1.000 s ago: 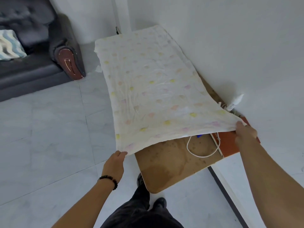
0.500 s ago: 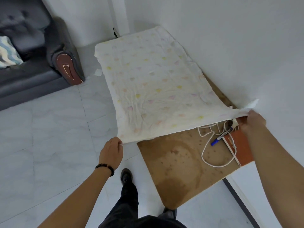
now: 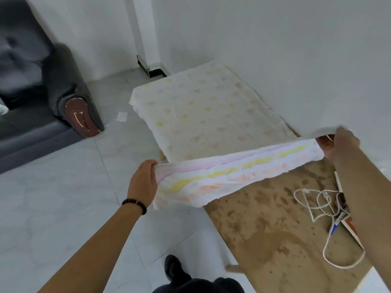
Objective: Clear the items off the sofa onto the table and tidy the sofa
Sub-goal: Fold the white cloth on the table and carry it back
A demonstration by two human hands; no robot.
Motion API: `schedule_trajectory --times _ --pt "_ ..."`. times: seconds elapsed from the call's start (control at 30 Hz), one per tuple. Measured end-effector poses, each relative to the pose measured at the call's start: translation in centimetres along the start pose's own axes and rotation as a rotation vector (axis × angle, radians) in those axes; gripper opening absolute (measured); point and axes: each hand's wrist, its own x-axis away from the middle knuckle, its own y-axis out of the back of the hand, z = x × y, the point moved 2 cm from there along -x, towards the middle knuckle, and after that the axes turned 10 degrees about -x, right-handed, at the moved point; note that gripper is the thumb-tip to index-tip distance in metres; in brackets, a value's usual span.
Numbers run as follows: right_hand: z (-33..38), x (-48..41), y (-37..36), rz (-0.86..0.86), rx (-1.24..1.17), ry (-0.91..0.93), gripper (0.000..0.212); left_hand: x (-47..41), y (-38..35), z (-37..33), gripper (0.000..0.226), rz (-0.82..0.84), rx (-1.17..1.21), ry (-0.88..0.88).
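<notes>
A white sheet (image 3: 203, 115) with pastel spots lies over the far part of a stained wooden table (image 3: 264, 225) by the wall. Its near edge is lifted and folded back, so the brighter underside shows. My left hand (image 3: 143, 182) grips the near left corner, and my right hand (image 3: 338, 144) grips the near right corner, both above the table. On the bare near part of the table lie a white cable (image 3: 317, 210), a blue pen (image 3: 336, 223) and a red-orange book (image 3: 349, 227). The dark grey sofa (image 3: 38, 98) stands at the far left.
White walls run behind and along the right side of the table. The floor is pale grey tile, with a small scrap of paper (image 3: 121, 116) near the sofa's arm. My dark shoe (image 3: 174, 269) stands on the floor beside the table's near corner.
Both hands have raised the sheet's near edge and carried it toward the far end, folding it over. More of the bare table, cable, pen and book is uncovered. The view has shifted right.
</notes>
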Motion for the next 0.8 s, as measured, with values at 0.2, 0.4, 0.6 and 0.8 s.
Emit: schedule_trajectory --times 0.2,0.4,0.6,0.8 --pt "-1.5 0.9 -7.2 -0.01 -0.041 0.041 0.034 -7.7 0.9 2.8 0.028 0.065 -0.09 -0.058" --pt "-3.7 -2.3 -12.3 -0.01 0.016 0.023 0.027 -14.2 -1.1 4.6 0.026 0.184 -0.155 -0.012" --pt "-7.3 -10.5 -19.9 0.007 0.102 0.016 0.028 -23.9 -4.6 5.7 0.025 0.241 -0.22 0.022" --pt "-12.7 -19.3 -28.4 -0.007 0.199 -0.029 0.032 -33.0 -7.6 6.0 0.023 0.277 -0.298 0.098"
